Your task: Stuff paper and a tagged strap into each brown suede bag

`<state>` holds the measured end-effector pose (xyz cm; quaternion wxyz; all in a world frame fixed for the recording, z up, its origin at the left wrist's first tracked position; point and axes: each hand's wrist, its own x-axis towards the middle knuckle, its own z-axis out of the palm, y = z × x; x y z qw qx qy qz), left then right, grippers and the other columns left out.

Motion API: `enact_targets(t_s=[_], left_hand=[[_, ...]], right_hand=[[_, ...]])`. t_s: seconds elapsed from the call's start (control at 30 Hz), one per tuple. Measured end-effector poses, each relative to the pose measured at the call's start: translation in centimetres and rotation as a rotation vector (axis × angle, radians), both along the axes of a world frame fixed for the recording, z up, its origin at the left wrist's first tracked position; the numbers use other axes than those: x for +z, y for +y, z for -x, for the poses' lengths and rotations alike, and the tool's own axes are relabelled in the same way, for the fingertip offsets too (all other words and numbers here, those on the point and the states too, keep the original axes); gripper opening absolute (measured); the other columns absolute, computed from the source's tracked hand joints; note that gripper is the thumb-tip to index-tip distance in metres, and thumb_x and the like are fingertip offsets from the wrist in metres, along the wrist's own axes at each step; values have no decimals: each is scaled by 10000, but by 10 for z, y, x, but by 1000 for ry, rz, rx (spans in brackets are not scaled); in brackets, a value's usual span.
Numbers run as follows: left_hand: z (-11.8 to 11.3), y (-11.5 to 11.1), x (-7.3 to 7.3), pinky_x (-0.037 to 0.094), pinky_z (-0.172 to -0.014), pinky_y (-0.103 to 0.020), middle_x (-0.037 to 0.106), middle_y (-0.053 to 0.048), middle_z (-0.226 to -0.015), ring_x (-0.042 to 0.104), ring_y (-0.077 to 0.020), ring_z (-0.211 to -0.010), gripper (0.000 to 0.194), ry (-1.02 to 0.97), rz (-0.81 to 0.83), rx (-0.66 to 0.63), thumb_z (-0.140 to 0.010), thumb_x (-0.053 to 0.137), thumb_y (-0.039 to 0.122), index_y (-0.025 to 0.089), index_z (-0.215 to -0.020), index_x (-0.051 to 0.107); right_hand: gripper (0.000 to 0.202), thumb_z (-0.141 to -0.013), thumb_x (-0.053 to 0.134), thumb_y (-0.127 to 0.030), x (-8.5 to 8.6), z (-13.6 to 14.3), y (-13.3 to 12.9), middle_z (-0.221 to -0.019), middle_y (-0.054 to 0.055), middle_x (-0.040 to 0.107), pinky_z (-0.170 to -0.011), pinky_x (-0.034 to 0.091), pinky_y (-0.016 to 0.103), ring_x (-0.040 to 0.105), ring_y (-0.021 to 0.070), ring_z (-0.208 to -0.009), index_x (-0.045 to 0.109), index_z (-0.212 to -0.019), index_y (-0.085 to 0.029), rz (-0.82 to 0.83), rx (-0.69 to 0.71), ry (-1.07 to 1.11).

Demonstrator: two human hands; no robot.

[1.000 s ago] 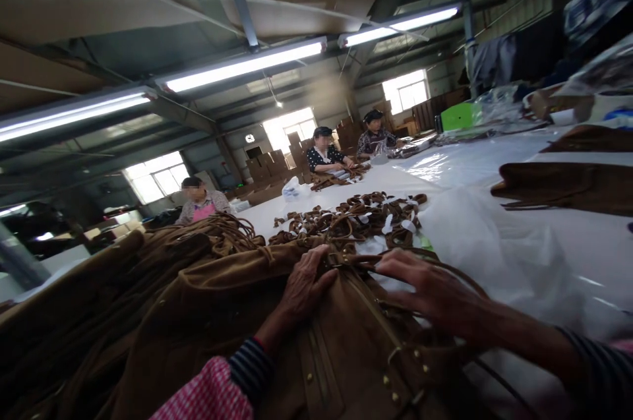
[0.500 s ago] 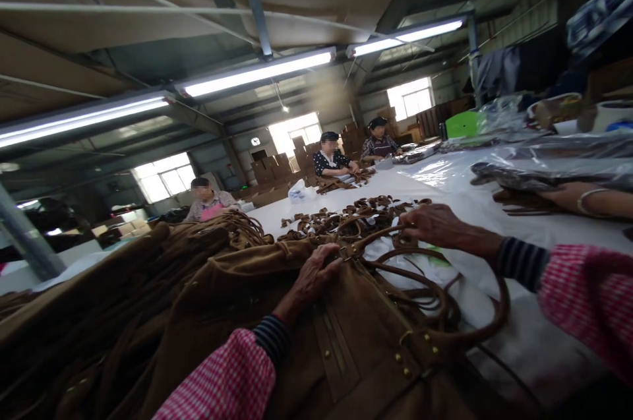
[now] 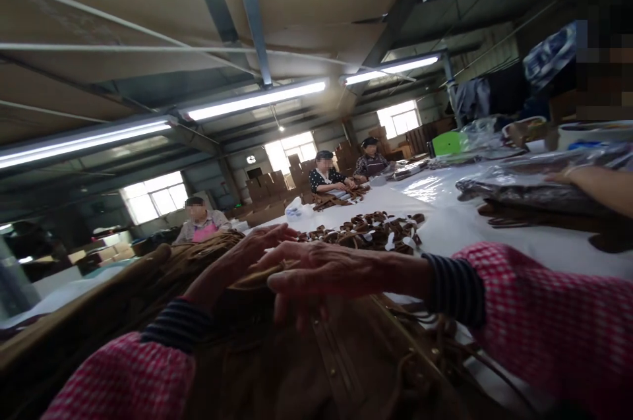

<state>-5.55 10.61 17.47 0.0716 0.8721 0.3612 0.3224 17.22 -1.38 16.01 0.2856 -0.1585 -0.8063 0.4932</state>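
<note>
A brown bag (image 3: 306,374) with brass-coloured studs lies in front of me, its straps trailing off to the right. Over the bag's upper edge, my right hand (image 3: 336,268) reaches across to the left with fingers stretched apart and nothing held. My left hand (image 3: 235,262) is beside it at the bag's left upper part, fingers extended; its fingertips are partly covered by the right hand. Whether the left fingers touch the bag's edge is hard to see. Beyond the hands lies a heap of short brown straps (image 3: 373,229) with white tags.
More brown bags (image 3: 123,295) are piled at the left. On the white table (image 3: 440,209), a plastic-wrapped brown item (image 3: 519,189) lies under another person's hand (image 3: 564,175). Several co-workers sit farther back. A green object (image 3: 446,143) stands at the far right.
My right hand has let go of the bag's handle and swung left over the bag. My left hand has shifted left and up. The handles have dropped, and the view has tilted upward.
</note>
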Motion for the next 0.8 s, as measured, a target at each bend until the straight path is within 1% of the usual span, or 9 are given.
enact_targets(t_s=[0.07,0.13,0.2,0.27,0.33,0.4,0.53,0.67,0.8], left_hand=[[3,3,19,585,-722,-332,759,-103,-1074,715,-266,-956,420,58,295,-21,-880,587,557,223,-1055,772],[-8,8,26,558,-689,-317,763,-99,-1012,711,-282,-924,454,125,413,-25,-847,616,612,213,-980,785],[-33,15,16,527,-714,-313,753,-84,-923,691,-275,-895,445,202,381,-64,-833,633,620,207,-901,786],[-66,23,-9,510,-769,-336,731,-75,-834,674,-269,-851,410,267,281,-97,-823,641,606,217,-814,772],[-99,36,-43,490,-885,-380,736,-83,-913,663,-304,-963,338,269,215,-30,-781,705,570,249,-871,761],[-124,55,-77,424,-1010,-464,725,-111,-1035,614,-362,-1132,339,228,183,66,-759,745,524,254,-964,728],[-140,98,-129,397,-1017,-515,724,-139,-1027,617,-375,-1143,240,130,240,241,-815,697,440,223,-915,674],[-124,130,-158,476,-873,-385,728,-102,-905,673,-290,-958,269,-28,353,281,-867,621,461,198,-841,673],[-110,142,-170,491,-801,-311,720,-99,-976,667,-226,-902,290,-221,381,223,-880,590,388,156,-1035,669]], right_hand=[[423,-905,680,-508,-41,-3,20,-887,-2,667,-617,459,215,616,127,-724,639,-1177,-187,-81,-204,50],[351,-864,728,-492,-88,-6,32,-871,-6,657,-645,447,225,584,132,-750,708,-1019,-178,-130,-265,-88],[353,-786,792,-489,-127,-6,33,-954,4,656,-727,466,258,598,174,-875,743,-1002,-214,-227,-273,-260],[359,-729,831,-483,-147,-4,26,-1062,14,652,-816,467,288,585,214,-1012,760,-982,-238,-314,-276,-286],[315,-756,812,-442,-149,-7,21,-1063,8,664,-807,466,268,598,196,-978,767,-986,-231,-273,-246,-208],[218,-809,754,-356,-143,-18,24,-943,-9,683,-709,456,231,606,147,-819,770,-961,-201,-159,-264,-115],[127,-827,654,-235,-135,-61,63,-795,4,687,-657,431,250,598,151,-737,750,-823,-152,-151,-670,-58],[144,-825,611,-199,-142,-92,128,-893,58,711,-771,452,309,619,192,-829,743,-847,-147,-304,-1000,-193],[250,-801,633,-195,-144,-85,176,-1034,65,716,-818,441,297,627,199,-923,733,-1029,-167,-378,-1002,-330]])
